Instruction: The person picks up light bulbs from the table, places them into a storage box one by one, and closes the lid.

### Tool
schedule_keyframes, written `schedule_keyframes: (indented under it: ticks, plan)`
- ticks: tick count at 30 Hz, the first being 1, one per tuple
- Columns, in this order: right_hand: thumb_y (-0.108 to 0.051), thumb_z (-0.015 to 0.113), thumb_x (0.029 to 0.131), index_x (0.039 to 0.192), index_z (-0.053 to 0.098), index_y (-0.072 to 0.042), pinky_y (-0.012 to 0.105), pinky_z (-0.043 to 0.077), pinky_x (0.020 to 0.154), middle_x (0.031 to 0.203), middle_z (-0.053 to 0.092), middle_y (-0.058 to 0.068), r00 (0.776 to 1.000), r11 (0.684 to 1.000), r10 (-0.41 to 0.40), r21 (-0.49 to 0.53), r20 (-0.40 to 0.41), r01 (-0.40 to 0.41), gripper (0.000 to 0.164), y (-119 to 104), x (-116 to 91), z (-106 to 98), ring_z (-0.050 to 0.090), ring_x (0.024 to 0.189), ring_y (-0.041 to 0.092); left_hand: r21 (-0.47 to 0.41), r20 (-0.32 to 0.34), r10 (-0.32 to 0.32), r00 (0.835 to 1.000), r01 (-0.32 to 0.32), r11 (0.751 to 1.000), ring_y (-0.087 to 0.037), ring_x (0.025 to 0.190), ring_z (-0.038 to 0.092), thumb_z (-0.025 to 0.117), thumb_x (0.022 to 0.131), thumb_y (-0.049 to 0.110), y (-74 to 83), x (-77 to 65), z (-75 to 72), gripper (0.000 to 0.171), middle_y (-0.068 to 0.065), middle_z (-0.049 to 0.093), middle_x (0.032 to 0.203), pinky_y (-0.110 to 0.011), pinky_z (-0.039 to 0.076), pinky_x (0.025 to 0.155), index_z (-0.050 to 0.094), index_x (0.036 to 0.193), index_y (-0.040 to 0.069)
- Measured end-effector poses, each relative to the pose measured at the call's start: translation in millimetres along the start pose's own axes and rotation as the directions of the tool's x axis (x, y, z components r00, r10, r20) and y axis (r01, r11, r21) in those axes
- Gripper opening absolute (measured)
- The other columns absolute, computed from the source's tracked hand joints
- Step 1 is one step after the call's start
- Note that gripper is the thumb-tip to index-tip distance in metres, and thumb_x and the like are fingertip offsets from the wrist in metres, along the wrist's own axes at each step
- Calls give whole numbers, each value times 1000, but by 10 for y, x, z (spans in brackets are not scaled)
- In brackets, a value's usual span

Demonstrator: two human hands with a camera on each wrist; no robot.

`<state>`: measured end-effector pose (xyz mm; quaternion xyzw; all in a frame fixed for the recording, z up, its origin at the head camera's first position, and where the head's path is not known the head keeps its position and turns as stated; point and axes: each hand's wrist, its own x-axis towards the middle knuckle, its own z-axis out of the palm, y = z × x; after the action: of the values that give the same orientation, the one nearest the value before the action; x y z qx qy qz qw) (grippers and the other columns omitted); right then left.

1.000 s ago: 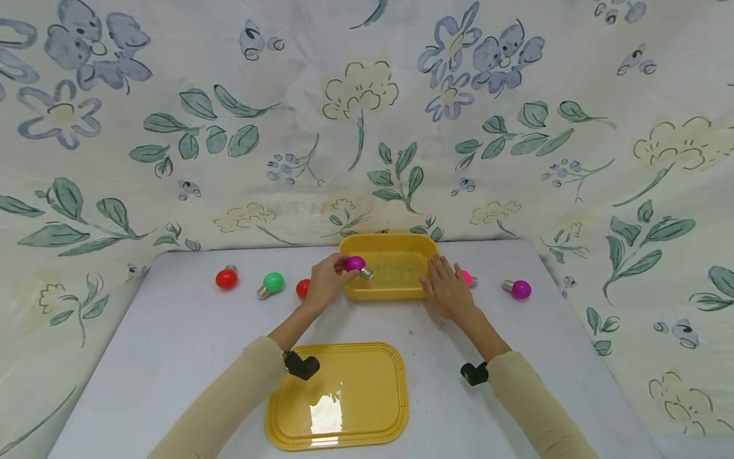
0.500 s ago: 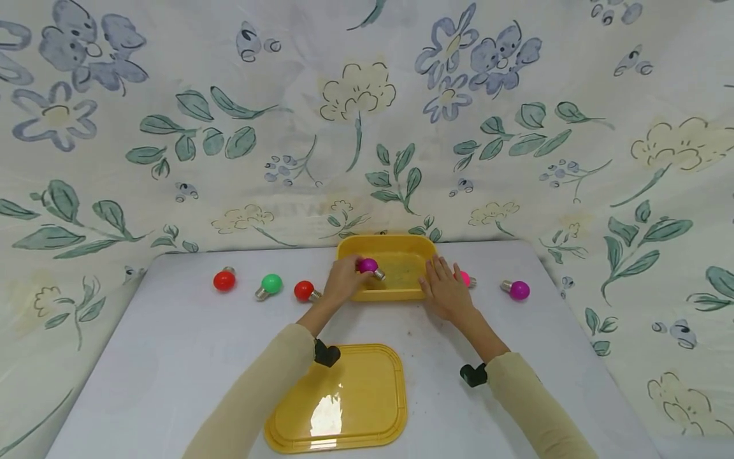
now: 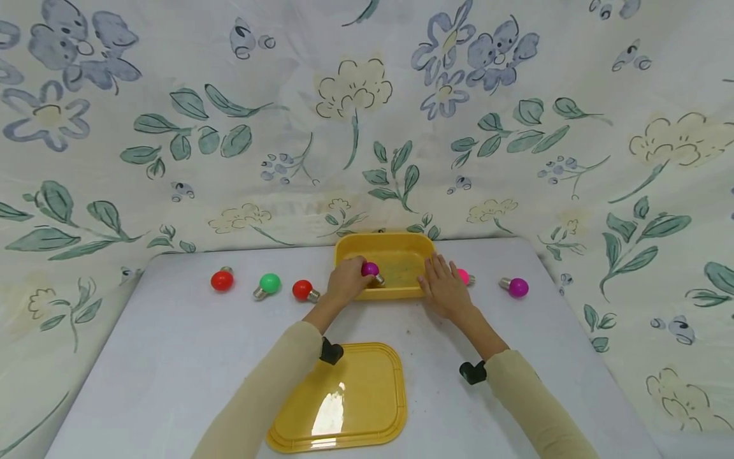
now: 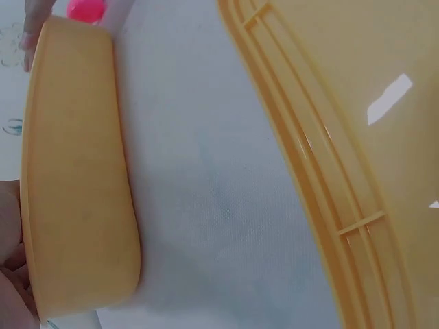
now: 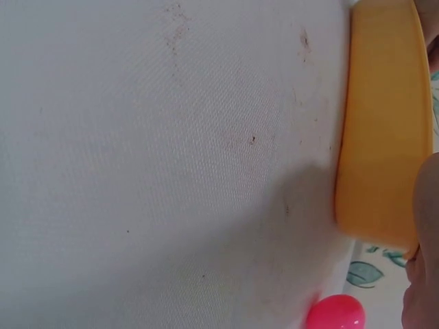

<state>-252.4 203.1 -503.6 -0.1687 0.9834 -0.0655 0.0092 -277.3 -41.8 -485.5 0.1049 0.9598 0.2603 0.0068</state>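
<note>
A yellow plastic box (image 3: 401, 294) stands at the back of the white table. My left hand (image 3: 346, 280) reaches over its left part and pinches a purple light bulb (image 3: 369, 269), whose metal base points down and right inside the box. At the box's right end, my right hand (image 3: 446, 290) rests on the rim with fingers straight. In the left wrist view, the box's side wall (image 4: 79, 164) hides most of the left hand (image 4: 12, 260). The right wrist view has the right hand (image 5: 426, 240) against the box corner.
A yellow lid (image 3: 344, 401) lies in front, partly under the left sleeve. Left of the box are a red bulb (image 3: 222, 280), a green bulb (image 3: 269, 284) and another red bulb (image 3: 302, 290). To the right lie a pink bulb (image 3: 464, 276) and a purple bulb (image 3: 518, 287).
My left hand has carried the purple bulb rightward over the rim and lower into the box, uncovering the nearer red bulb. The right hand stays on the rim.
</note>
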Motion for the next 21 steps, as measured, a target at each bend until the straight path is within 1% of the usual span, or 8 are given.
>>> schedule_keyframes:
  ticks: [6, 12, 21]
  plan:
    - [-40, 26, 110, 155, 20, 7, 48, 2, 121, 163, 13, 24, 1000, 1000, 5, 8, 17, -5, 66, 2, 15, 1, 9, 150, 36, 43, 32, -21, 999, 20, 999, -24, 80, 60, 72, 94, 23, 39, 2, -21, 28, -13, 68, 97, -35, 56, 76, 64, 107, 0]
    - [-40, 27, 110, 154, 20, 9, 47, 3, 121, 163, 12, 24, 1000, 1000, 1, 16, 9, -2, 66, 10, 19, 0, 10, 150, 36, 81, 48, -26, 998, 22, 996, -24, 78, 60, 72, 93, 23, 61, 13, -37, 29, -13, 68, 95, -35, 56, 73, 65, 107, -1]
    - [-39, 26, 110, 153, 20, 12, 46, 6, 121, 162, 12, 26, 1000, 1000, -8, 3, 3, 8, 67, 23, 19, 8, 10, 150, 37, 78, 66, -35, 997, 30, 996, -24, 79, 60, 72, 93, 23, 58, 26, -36, 29, -12, 68, 95, -34, 56, 73, 65, 108, -1]
